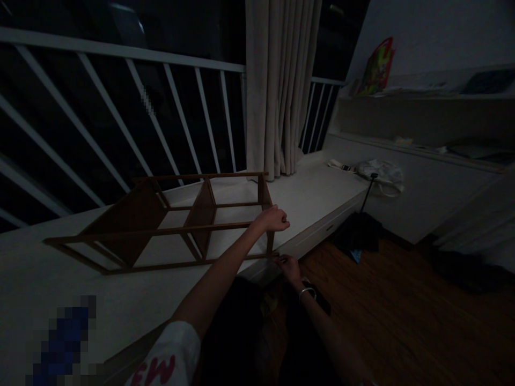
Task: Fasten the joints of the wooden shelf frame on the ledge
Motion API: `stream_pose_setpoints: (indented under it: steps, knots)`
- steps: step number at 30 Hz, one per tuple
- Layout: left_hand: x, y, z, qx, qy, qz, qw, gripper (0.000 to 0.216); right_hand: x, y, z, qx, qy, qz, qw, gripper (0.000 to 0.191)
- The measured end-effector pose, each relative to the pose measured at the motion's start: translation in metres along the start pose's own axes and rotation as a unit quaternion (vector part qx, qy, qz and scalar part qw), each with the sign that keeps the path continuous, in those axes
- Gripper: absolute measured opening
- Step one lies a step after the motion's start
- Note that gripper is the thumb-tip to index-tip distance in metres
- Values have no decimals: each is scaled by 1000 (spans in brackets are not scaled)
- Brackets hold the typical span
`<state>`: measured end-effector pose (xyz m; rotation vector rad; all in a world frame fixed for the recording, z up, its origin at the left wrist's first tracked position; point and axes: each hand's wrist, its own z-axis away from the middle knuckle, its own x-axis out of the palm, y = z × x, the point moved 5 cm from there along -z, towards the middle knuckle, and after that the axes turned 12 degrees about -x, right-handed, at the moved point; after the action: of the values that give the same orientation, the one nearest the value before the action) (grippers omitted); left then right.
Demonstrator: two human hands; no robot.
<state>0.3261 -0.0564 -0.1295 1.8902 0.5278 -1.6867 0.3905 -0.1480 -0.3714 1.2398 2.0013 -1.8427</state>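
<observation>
A brown wooden shelf rack [161,225] lies on its side on a white platform [314,198] by the window. My left hand [274,219] is closed over the upper corner of the rack's right end. My right hand [288,266], with a bracelet on the wrist, pinches the lower corner of the same end near the platform's front edge. The room is dim, so fine detail of the fingers is hard to see.
White window railing [120,107] and a pale curtain [277,86] stand behind the rack. A plastic bag [380,174] lies at the platform's far end. Dark cloth [358,230] sits on the wooden floor [402,311]. Shelves [422,107] with a colourful bag line the right wall.
</observation>
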Motion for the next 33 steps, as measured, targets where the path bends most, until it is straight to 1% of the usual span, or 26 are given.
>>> stream_pose_setpoints:
  steps: [5,8,11,14,18,22,27,30,33]
  knots:
    - [1,0,0,3,4,4,1000,34,-8,-12,6,-14,21,68,997,28]
    - [-1,1,1,-3,-1,4,1000,33,-11,-26,9,-72,18,119,990,24]
    - [-1,1,1,-9,-9,3,1000,34,-11,-39,12,-144,7,183,973,21]
    - [-1,1,1,-14,-18,3,1000,35,-7,-45,13,-176,-8,228,958,20]
    - [-1,0,1,-22,-17,4,1000,35,-4,-48,13,-178,-40,262,948,20]
    - [-4,2,3,-21,-14,4,1000,36,-3,-52,14,-179,-75,275,942,25]
    - [-6,3,5,-24,-12,1,1000,35,-1,-50,16,-139,-110,255,951,32]
    - [-5,4,3,-11,-5,-5,1000,34,4,-48,16,-133,-136,224,956,37]
    - [-2,3,1,-6,-5,-9,1000,34,6,-46,16,-125,-135,189,965,39]
